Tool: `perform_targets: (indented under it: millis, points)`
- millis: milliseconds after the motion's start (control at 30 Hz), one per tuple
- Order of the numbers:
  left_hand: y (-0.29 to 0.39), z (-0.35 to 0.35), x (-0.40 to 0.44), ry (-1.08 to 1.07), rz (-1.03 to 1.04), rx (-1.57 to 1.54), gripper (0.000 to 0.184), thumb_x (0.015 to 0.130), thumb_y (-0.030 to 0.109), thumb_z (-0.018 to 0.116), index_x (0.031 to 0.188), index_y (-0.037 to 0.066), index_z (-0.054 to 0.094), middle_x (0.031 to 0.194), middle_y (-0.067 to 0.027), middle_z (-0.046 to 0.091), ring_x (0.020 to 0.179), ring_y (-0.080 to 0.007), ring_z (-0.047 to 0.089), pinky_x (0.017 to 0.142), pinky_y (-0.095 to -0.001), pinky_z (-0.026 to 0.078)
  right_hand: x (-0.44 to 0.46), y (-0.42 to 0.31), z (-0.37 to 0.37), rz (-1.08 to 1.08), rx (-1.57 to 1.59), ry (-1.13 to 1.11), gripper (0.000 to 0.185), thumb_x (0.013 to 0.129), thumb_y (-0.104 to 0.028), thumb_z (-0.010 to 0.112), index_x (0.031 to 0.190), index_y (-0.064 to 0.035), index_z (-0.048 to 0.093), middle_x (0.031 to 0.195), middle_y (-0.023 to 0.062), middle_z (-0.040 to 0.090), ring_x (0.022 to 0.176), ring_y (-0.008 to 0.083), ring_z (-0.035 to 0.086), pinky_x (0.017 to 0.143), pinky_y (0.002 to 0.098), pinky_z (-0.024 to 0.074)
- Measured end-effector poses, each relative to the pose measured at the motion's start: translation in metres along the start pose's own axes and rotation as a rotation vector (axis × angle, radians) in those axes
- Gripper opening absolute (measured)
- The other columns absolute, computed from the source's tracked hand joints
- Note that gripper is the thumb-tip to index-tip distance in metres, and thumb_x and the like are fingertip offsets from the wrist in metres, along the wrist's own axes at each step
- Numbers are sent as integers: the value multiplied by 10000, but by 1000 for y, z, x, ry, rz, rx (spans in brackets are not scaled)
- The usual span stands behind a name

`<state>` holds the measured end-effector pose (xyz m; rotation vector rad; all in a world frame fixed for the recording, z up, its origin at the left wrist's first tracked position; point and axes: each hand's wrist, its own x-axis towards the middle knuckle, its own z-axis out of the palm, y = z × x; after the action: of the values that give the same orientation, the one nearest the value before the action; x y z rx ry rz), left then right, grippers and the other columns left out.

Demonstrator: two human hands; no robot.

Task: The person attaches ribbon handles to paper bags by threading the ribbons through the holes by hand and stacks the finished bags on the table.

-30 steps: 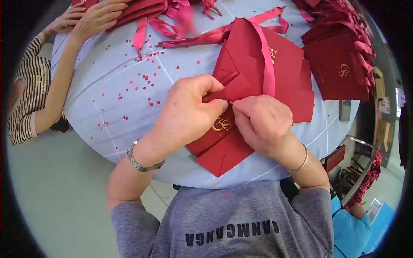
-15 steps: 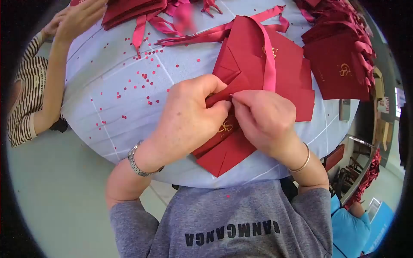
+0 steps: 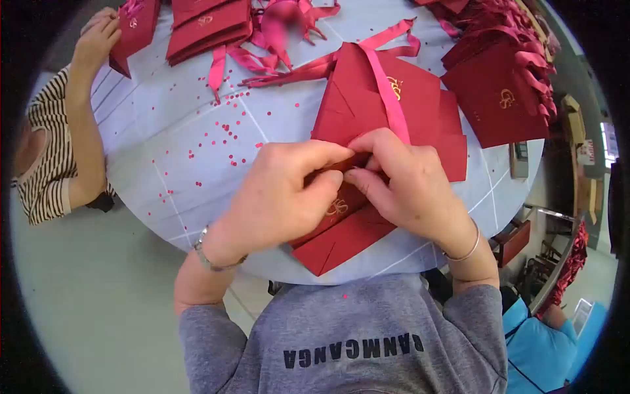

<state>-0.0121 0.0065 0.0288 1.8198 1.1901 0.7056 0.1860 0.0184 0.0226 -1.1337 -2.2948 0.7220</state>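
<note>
My left hand (image 3: 285, 190) pinches the upper edge of a red paper bag (image 3: 357, 230) with gold lettering, which lies near the table's front edge. Right beside it, the thumb and fingers of my right hand (image 3: 407, 180) close on the same edge, and the fingertips of both hands almost meet. Whatever small piece lies between the fingertips is mostly hidden. Beyond my hands more red bags (image 3: 423, 85) lie overlapped, with a pink ribbon (image 3: 387, 95) running down across them.
Red bag stacks stand at the back left (image 3: 210, 29) and right (image 3: 502, 98). Loose ribbons (image 3: 295, 73) and small red dots (image 3: 226, 128) lie on the pale tablecloth (image 3: 141, 174). A co-worker in stripes (image 3: 56, 125) holds a bag (image 3: 138, 33); someone in blue (image 3: 538, 348) is at lower right.
My right hand has turned, its index finger now reaching over the bag's edge toward my left fingers. The co-worker's hands have moved and now hold a red bag. The whole view has shifted slightly.
</note>
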Motion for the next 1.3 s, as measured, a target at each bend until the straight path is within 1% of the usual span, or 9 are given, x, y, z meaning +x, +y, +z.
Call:
perform_targets:
  millis: [67, 200, 433, 600, 800, 1033, 1133, 1200, 1300]
  points:
    - [-5, -11, 4, -160, -315, -462, 195, 891, 66, 556, 1023, -40, 653, 913, -90, 696, 805, -143, 641, 723, -289, 503, -5, 2, 6, -34, -13, 53, 335, 731, -75, 766, 992, -40, 559, 701, 96, 624, 614, 229, 653, 521, 317, 496]
    - [-16, -15, 16, -219, -244, -588, 205, 928, 66, 528, 1057, -41, 645, 940, -50, 684, 849, -85, 594, 782, -246, 485, -6, 7, 6, -64, -36, 78, 357, 712, -118, 794, 977, -47, 566, 700, 83, 622, 609, 201, 651, 523, 301, 502]
    - [-5, -13, 25, -305, -144, -179, 132, 874, 64, 595, 948, -11, 675, 774, -81, 684, 709, -91, 601, 666, -269, 490, -10, 8, 3, -117, 24, 95, 372, 705, -110, 796, 990, -45, 567, 741, 75, 635, 627, 185, 656, 529, 293, 506]
    - [-10, -3, 14, -73, 7, 9, 37, 818, -4, 636, 841, -32, 642, 673, -69, 619, 606, -71, 516, 545, -257, 418, -9, 7, -4, -101, -111, -56, 377, 734, -169, 763, 1036, -73, 559, 757, 77, 664, 648, 230, 664, 539, 326, 505]
    - [-7, -4, -4, 47, 5, 144, 33, 828, -11, 610, 830, -32, 635, 658, -64, 612, 564, -90, 536, 531, -255, 433, -6, -3, -9, -103, -239, -185, 394, 734, -236, 742, 1052, -96, 556, 724, 66, 651, 626, 255, 645, 513, 362, 473]
    - [-23, -20, -19, 168, -139, 86, 60, 865, 2, 584, 840, -22, 634, 679, -26, 620, 613, -72, 574, 566, -217, 472, -7, 2, -12, -121, -259, -132, 376, 738, -231, 738, 1040, -97, 559, 714, 60, 649, 640, 262, 648, 532, 366, 477]
    - [-49, -37, -27, 322, -145, 117, 55, 868, 4, 587, 868, -18, 637, 705, -17, 621, 625, -67, 574, 565, -213, 468, -8, 7, -15, -97, -309, -139, 352, 749, -223, 732, 1036, -102, 568, 729, 67, 659, 661, 272, 653, 537, 373, 478]
    - [-58, -48, -31, 481, -254, -85, 108, 869, 6, 594, 959, -10, 652, 719, -6, 622, 629, -63, 569, 575, -202, 462, -7, 12, -17, -59, -257, -119, 327, 760, -217, 726, 1030, -105, 580, 749, 78, 670, 685, 282, 658, 555, 380, 483]
    - [-53, -42, -37, 372, -282, -36, 190, 865, 14, 615, 1050, -11, 649, 798, -26, 638, 663, -61, 568, 588, -194, 453, -5, 15, -14, -59, -219, -170, 307, 769, -210, 721, 1023, -100, 589, 761, 88, 676, 706, 289, 663, 579, 385, 489]
